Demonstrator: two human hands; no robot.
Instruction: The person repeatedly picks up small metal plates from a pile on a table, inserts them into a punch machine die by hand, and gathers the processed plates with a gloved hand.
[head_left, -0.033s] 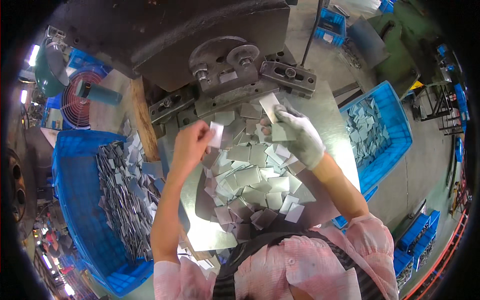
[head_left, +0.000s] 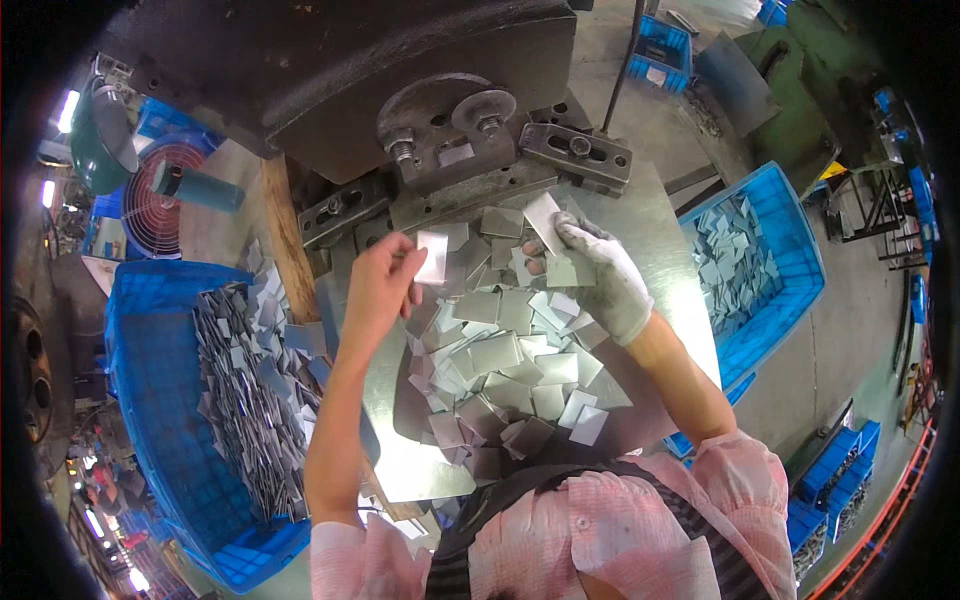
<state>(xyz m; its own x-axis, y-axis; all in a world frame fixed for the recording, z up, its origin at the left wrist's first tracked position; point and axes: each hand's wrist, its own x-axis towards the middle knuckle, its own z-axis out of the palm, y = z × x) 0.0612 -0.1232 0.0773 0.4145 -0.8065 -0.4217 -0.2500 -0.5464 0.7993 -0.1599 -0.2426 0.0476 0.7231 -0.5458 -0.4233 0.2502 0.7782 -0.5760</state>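
Note:
My bare left hand pinches a small flat metal plate by its left edge, above the left side of a loose pile. My right hand, in a whitish glove with some fingertips showing bare, is closed on another metal plate, which slants up toward the press. A further plate shows just below that hand's fingers; whether it is gripped too I cannot tell. Between and below both hands, many similar metal plates lie scattered over one another on the metal table.
Ahead stands a dark press with bolted clamps at its base. Blue crates of plates stand at the left and right. A wooden bar borders the table's left side; a teal bottle and a fan are beyond.
The plate in my left hand has turned to show more of its face, and that hand has shifted slightly. My right hand and its plate have moved slightly right.

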